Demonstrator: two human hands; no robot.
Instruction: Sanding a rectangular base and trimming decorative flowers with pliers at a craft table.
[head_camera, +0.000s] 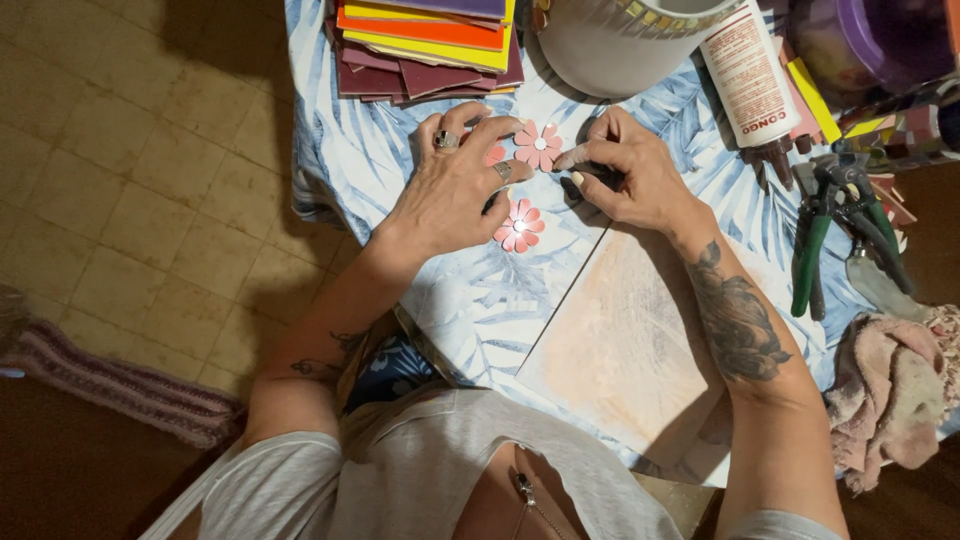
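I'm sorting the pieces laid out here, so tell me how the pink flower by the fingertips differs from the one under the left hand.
The upper flower lies fully in view, pale pink, between the fingertips of the left hand and right hand. The lower flower is a stronger pink-red, sits nearer the person, and is partly covered by the left hand. Both are flat, petalled shapes with a light centre, lying on the leaf-patterned cloth.

worn beige tile floor (130, 180) fills the left of the frame. a striped rug (110, 385) lies lower left. dim, warm light.
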